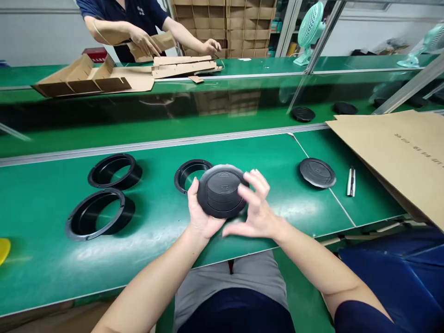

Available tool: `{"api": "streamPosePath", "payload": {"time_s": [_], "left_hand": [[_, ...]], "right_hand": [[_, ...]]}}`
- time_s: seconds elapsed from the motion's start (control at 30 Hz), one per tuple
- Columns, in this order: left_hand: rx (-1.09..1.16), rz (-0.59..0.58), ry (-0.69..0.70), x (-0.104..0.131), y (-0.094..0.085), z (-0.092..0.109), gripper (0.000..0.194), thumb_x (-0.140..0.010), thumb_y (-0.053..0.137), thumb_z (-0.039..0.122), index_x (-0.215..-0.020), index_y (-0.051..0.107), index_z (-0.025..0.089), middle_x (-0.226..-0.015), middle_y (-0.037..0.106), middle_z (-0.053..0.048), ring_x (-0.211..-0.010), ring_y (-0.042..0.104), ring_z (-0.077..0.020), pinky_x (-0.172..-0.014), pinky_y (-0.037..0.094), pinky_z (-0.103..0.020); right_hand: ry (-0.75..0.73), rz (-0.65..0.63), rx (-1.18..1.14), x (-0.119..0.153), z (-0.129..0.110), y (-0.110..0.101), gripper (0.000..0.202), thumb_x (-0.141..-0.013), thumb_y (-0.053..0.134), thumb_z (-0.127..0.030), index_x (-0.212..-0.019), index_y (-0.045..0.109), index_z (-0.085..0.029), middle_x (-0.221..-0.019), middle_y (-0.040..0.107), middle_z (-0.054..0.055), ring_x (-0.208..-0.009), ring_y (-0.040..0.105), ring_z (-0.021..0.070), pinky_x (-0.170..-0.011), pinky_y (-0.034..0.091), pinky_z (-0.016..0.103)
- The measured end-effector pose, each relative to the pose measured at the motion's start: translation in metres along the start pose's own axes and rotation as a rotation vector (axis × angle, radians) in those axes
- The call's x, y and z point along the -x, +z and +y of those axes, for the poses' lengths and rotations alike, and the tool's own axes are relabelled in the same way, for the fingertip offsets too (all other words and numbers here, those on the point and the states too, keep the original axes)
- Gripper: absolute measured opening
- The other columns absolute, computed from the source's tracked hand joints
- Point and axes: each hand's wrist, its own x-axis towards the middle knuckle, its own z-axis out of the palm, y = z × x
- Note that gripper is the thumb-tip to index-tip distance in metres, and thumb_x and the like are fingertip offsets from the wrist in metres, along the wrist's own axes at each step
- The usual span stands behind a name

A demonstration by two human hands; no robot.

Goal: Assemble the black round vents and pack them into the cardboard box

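Note:
A round black plastic lid [224,194] is held above the green table, its face with moulded marks turned up toward me. My left hand [203,215] supports it from below and at its left edge, thumb up along the rim. My right hand [258,208] is at the lid's right side, fingers spread and slightly blurred; whether the fingertips touch the rim I cannot tell. Behind the lid, a black ring [183,173] lies partly hidden. Two more black rings, one farther back [113,171] and a nearer ring [99,215], rest at left. Another black lid [317,172] lies at right.
A box cutter [351,181] and cardboard sheets [398,152] are at the right. More black lids [303,114] sit on the green strip beyond the metal rail. Across it, a co-worker's hands [144,41] handle cardboard dividers [183,67]. A yellow object [4,249] shows at far left.

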Motion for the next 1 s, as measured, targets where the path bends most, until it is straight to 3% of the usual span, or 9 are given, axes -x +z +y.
{"api": "streamPosePath", "payload": {"time_s": [0.07,0.2,0.37,0.57,0.63,0.83,1.0], "left_hand": [[-0.002,0.006,0.0,0.0,0.002,-0.002,0.059,-0.088,0.065,0.063,-0.122,0.073,0.015,-0.123,0.075,-0.012,-0.127,0.065,-0.0327,-0.116,0.047,-0.047],[-0.024,0.022,0.064,-0.001,0.006,-0.011,0.058,-0.087,0.067,0.06,-0.123,0.072,0.014,-0.121,0.075,-0.012,-0.133,0.06,-0.0337,-0.119,0.044,-0.047],[0.005,0.077,-0.064,-0.001,0.008,-0.018,0.062,-0.089,0.064,0.061,-0.126,0.069,0.012,-0.122,0.074,-0.013,-0.132,0.06,-0.0304,-0.121,0.041,-0.042],[0.0,0.103,-0.127,-0.003,0.004,-0.011,0.063,-0.098,0.046,0.062,-0.129,0.068,0.012,-0.116,0.076,-0.013,-0.123,0.066,-0.0308,-0.115,0.046,-0.046],[0.011,0.103,-0.162,-0.003,0.003,-0.009,0.065,-0.098,0.045,0.064,-0.131,0.067,0.013,-0.116,0.077,-0.012,-0.122,0.067,-0.0314,-0.114,0.047,-0.047],[0.007,0.169,-0.161,-0.004,0.004,-0.01,0.057,-0.098,0.048,0.061,-0.122,0.07,0.014,-0.112,0.077,-0.012,-0.123,0.066,-0.0325,-0.115,0.047,-0.049],[-0.043,0.109,-0.154,-0.004,0.004,-0.013,0.055,-0.098,0.05,0.061,-0.117,0.07,0.013,-0.121,0.074,-0.014,-0.127,0.063,-0.0364,-0.115,0.045,-0.056]], "right_hand": [[-0.046,0.001,-0.021,-0.001,-0.004,0.002,0.09,-0.094,0.062,-0.069,-0.165,0.021,-0.032,-0.149,0.036,0.014,-0.145,0.035,0.0386,-0.122,0.032,0.068],[0.173,0.097,0.104,-0.001,-0.008,0.006,0.084,-0.095,0.066,-0.048,-0.164,0.022,-0.029,-0.153,0.033,0.015,-0.146,0.031,0.0411,-0.12,0.032,0.069],[0.007,0.014,0.042,0.003,-0.014,0.009,0.073,-0.094,0.063,-0.066,-0.156,0.037,-0.037,-0.146,0.044,0.008,-0.14,0.041,0.0373,-0.124,0.026,0.066],[0.327,-0.052,0.02,-0.003,0.009,-0.016,0.035,-0.104,0.049,-0.047,-0.13,0.072,-0.042,-0.155,0.04,0.003,-0.145,0.031,0.039,-0.124,0.026,0.068],[0.339,-0.083,-0.026,-0.004,0.013,-0.018,0.033,-0.104,0.049,-0.048,-0.121,0.078,-0.043,-0.154,0.043,0.0,-0.145,0.029,0.0395,-0.125,0.024,0.069],[0.372,-0.195,-0.048,-0.001,0.015,-0.005,0.042,-0.108,0.043,-0.055,-0.119,0.079,-0.038,-0.153,0.05,0.001,-0.146,0.03,0.0358,-0.124,0.027,0.065],[0.395,-0.222,-0.179,-0.002,0.021,-0.007,0.056,-0.109,0.034,-0.061,-0.112,0.081,-0.031,-0.147,0.057,0.005,-0.14,0.039,0.0325,-0.121,0.035,0.059]]}}
